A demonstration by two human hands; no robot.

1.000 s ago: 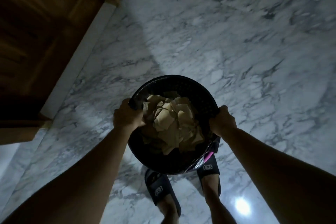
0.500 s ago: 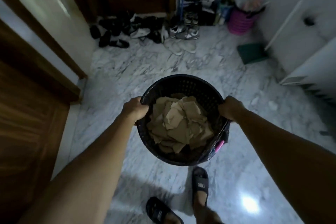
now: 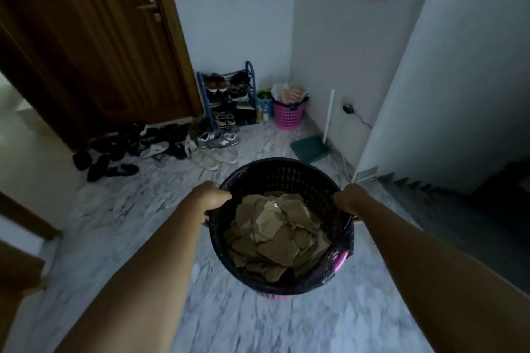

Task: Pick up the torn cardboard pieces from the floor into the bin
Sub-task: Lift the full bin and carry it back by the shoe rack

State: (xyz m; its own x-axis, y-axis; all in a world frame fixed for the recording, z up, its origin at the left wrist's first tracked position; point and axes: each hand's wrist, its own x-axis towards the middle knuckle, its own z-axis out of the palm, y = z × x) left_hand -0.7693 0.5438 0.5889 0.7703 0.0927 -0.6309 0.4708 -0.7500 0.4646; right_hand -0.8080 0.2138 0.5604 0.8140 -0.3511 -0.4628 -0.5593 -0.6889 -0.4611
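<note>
- Grey-veined white marble floor (image 3: 137, 223), with dark shoes (image 3: 129, 146) scattered along its far edge.
- Brown wooden door (image 3: 86, 51) at far left.
- Round black perforated plastic bin (image 3: 281, 172), pink at its near-right rim, held up above the floor.
- Torn brown cardboard pieces (image 3: 275, 235) heaped inside the bin.
- Left hand (image 3: 213, 198) curled round the bin's left rim.
- Right hand (image 3: 351, 199) curled round the bin's right rim.

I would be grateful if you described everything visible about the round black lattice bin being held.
The round black lattice-walled plastic bin is held above the marble floor, mouth up. The left hand grips its left rim, the right hand its right rim. Torn brown cardboard pieces fill it partway. Crinkled black plastic and a pink patch show on its near right outside.
</note>
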